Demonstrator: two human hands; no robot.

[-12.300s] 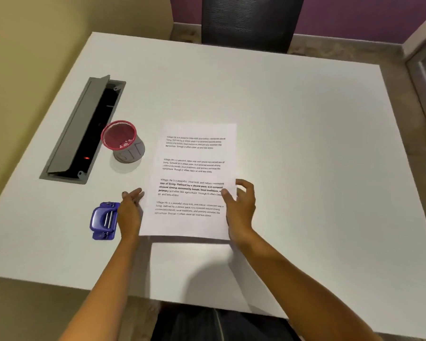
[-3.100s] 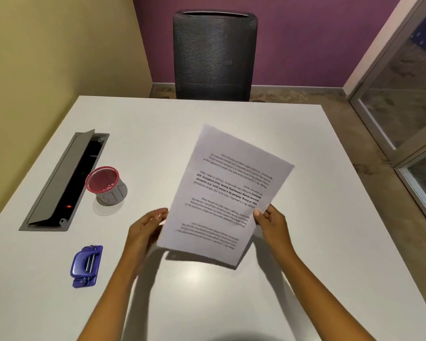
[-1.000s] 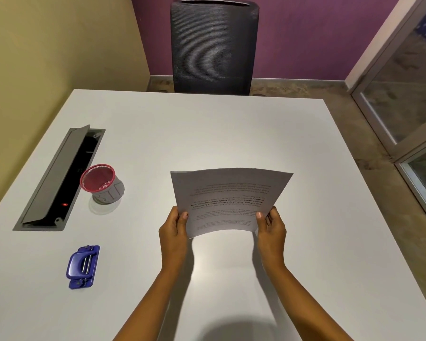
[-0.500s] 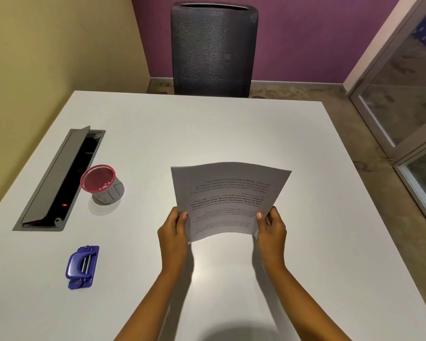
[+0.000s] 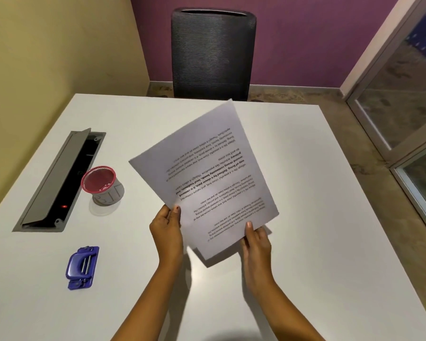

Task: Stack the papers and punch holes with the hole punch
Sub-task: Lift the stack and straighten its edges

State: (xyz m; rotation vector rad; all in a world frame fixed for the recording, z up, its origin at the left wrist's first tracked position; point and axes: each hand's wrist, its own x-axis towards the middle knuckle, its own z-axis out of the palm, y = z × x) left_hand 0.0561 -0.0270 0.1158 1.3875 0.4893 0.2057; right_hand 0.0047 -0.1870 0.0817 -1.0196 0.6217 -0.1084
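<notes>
Tilting since earlier | papers point(image 5: 207, 183) | left hand point(image 5: 166, 228), right hand point(image 5: 255, 242)

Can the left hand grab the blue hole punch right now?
Probably not yet: the left hand is busy pinching the papers. The hole punch lies on that side with bare table between, so letting go should free the way.
</notes>
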